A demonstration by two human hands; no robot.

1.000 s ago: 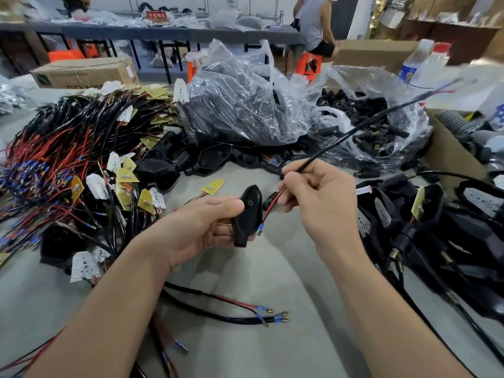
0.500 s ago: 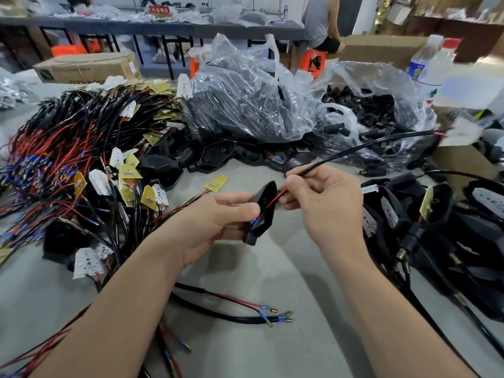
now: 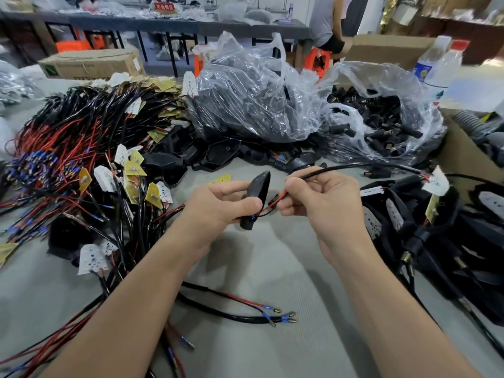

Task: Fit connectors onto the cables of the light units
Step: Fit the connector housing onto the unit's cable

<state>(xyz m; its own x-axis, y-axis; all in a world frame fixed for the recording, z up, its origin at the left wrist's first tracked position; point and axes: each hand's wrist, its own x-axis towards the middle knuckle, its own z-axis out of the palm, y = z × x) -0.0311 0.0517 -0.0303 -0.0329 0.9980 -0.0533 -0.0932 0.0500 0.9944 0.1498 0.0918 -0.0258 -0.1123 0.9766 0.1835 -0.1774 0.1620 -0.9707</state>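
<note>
My left hand [image 3: 218,205] grips the black housing [image 3: 259,186], fingers and thumb curled round it, above the middle of the tabletop [image 3: 272,268]; its long axis stands tilted, upper end leaning right; my right hand [image 3: 324,205], just right of it, pinches the cable [image 3: 313,172] between thumb and forefinger; the cable trails toward the tabletop's right edge; its red and black leads [image 3: 272,203] cross the small gap into the housing's lower end, so I judge the right hand feeds them.

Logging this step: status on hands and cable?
Left hand grips black housing. Right hand pinches cable, red wire runs into housing. Nothing in the way.
</note>
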